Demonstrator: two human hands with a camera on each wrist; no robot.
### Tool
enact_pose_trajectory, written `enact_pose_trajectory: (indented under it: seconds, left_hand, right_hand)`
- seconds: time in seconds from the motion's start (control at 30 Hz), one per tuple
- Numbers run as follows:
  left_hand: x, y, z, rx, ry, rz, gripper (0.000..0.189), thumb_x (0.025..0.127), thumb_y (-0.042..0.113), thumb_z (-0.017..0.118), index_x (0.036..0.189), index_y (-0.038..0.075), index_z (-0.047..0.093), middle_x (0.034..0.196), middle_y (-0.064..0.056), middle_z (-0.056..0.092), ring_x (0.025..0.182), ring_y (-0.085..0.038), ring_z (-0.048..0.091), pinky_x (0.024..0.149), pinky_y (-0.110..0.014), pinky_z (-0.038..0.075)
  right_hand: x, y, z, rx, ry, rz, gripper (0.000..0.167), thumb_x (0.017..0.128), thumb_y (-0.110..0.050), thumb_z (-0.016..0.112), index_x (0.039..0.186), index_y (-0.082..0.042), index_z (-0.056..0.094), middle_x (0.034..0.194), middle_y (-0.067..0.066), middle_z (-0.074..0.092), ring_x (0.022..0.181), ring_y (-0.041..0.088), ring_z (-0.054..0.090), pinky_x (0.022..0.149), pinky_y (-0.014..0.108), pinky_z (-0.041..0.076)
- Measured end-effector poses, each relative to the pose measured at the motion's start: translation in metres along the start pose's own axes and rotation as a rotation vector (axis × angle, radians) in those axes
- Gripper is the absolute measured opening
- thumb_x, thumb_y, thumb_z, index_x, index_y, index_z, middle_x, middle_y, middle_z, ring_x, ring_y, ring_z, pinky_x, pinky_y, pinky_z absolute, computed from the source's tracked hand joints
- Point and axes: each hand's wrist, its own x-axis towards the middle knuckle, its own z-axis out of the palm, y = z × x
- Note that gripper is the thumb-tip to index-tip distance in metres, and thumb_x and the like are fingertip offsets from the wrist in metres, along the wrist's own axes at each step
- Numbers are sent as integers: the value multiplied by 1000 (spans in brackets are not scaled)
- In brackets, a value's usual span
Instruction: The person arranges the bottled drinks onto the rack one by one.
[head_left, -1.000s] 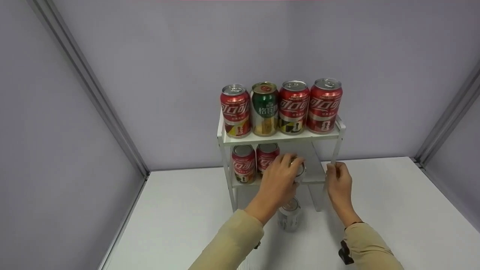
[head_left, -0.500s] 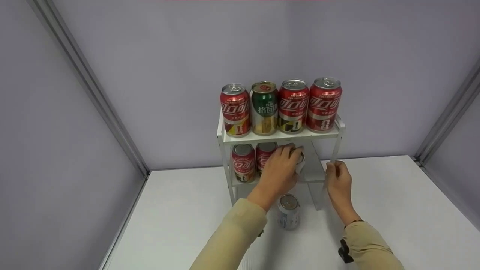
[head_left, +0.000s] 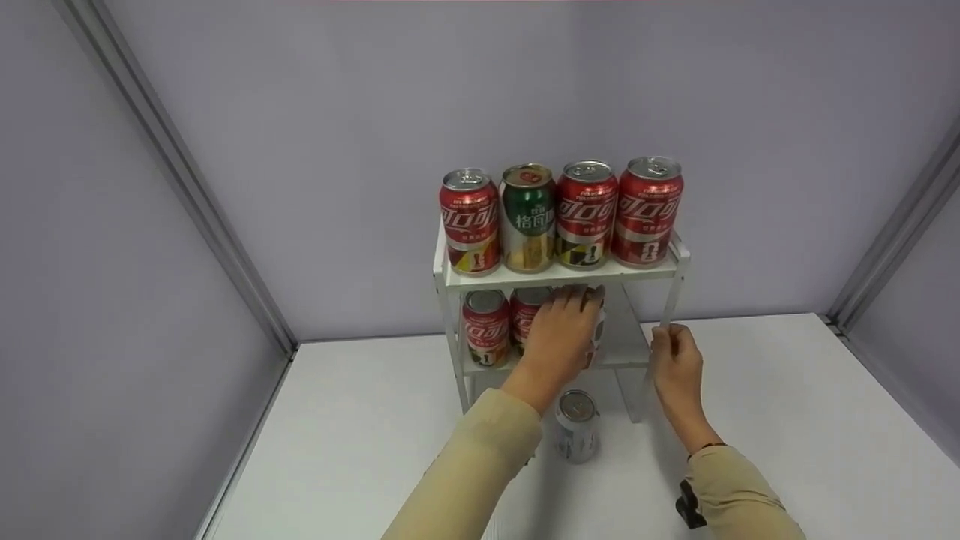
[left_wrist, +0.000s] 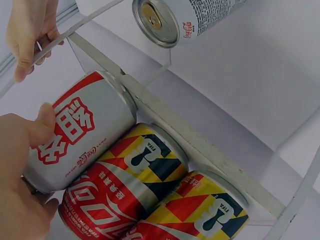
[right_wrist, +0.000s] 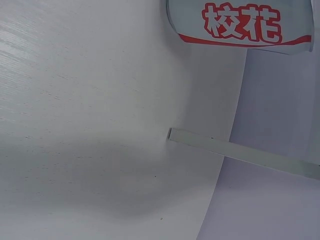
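My left hand (head_left: 559, 337) holds a silver-white can (left_wrist: 87, 127) with red characters by its upper part. That can is upright on the lower shelf of a white two-tier rack (head_left: 562, 280), beside two red cola cans (head_left: 487, 330). In the left wrist view, my thumb and fingers curl round it and its bottom end is against the shelf edge. My right hand (head_left: 677, 364) grips the rack's right front post. A second silver-white can (head_left: 577, 426) stands on the table in front of the rack. Its red lettering shows in the right wrist view.
Along the top shelf stand red cola cans (head_left: 470, 221) and one green-and-gold can (head_left: 529, 217), close together. The top shelf hangs low over my left hand. Grey panels (head_left: 360, 150) enclose the white table (head_left: 360, 435) at the back and sides.
My left hand has moved the silver-white can slightly up and farther back onto the lower shelf, beneath the top tier. The right hand stays on the post.
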Motion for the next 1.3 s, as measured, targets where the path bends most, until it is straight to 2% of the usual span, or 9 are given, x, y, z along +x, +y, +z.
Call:
enact_pose_trajectory:
  seconds: [0.1, 0.17, 0.43, 0.57, 0.67, 0.83, 0.97, 1.1, 1.3]
  left_hand:
    - [0, 2, 1, 36, 23, -5, 51, 97, 34, 63, 142, 13, 51, 133, -4, 59, 122, -20, 54, 100, -33, 46]
    - [0, 4, 1, 55, 30, -11, 49, 98, 34, 60, 141, 12, 50, 132, -5, 59, 121, -21, 54, 101, -34, 44]
    - [0, 7, 4, 111, -27, -65, 53, 99, 42, 56, 143, 11, 49, 135, -3, 58, 124, -20, 52, 104, -36, 41]
    - [1, 6, 6, 97, 13, -47, 50, 99, 38, 59, 143, 14, 50, 135, -2, 57, 125, -19, 52, 105, -35, 41]
    - [2, 4, 8, 59, 58, -31, 44, 97, 30, 64, 138, 17, 53, 131, 0, 59, 120, -17, 55, 98, -32, 47]
    - [6, 1, 11, 33, 54, -8, 44, 92, 15, 71, 132, 20, 55, 125, 3, 62, 111, -14, 59, 83, -28, 53]
    - [6, 0, 16, 58, 84, 7, 43, 92, 13, 69, 131, 22, 54, 124, 5, 62, 111, -13, 59, 88, -27, 51]
    - [1, 1, 19, 91, 152, 6, 41, 93, 17, 68, 132, 22, 55, 126, 5, 63, 114, -13, 59, 91, -28, 50]
    - [-5, 2, 23, 133, 176, 20, 59, 87, 22, 73, 141, 18, 50, 137, 3, 57, 126, -17, 51, 101, -34, 44]
  right_hand:
    - [1, -1, 0, 27, -7, 9, 22, 107, -16, 43, 105, 5, 50, 90, 18, 51, 71, 11, 43, 59, 20, 38]
    - [1, -1, 0, 40, -2, 9, 21, 106, -15, 43, 105, 5, 50, 89, 19, 51, 70, 11, 44, 59, 20, 38]
    - [2, 1, 1, 52, 9, -4, 18, 106, -13, 44, 102, 3, 51, 80, 9, 48, 64, 9, 41, 54, 20, 37]
    - [1, 0, 0, 40, 3, 0, 20, 106, -14, 43, 103, 4, 51, 79, 8, 47, 63, 8, 40, 54, 21, 36]
    - [1, -1, -1, 22, -8, 13, 23, 107, -16, 42, 105, 5, 50, 81, 9, 47, 64, 9, 41, 54, 21, 37]
    - [2, -1, 0, -7, -14, 31, 24, 107, -18, 42, 106, 4, 50, 83, 10, 48, 66, 10, 42, 56, 22, 37]
    - [1, -1, 1, -6, -10, 33, 23, 107, -20, 43, 105, 2, 50, 83, 8, 48, 65, 10, 42, 55, 22, 38]
    - [1, 2, 1, 28, -11, 15, 22, 107, -18, 43, 105, 3, 50, 82, 8, 48, 65, 10, 41, 56, 22, 37]
    - [1, 1, 1, 30, -2, -18, 22, 107, -15, 43, 104, 5, 50, 84, 11, 48, 68, 10, 42, 57, 21, 37]
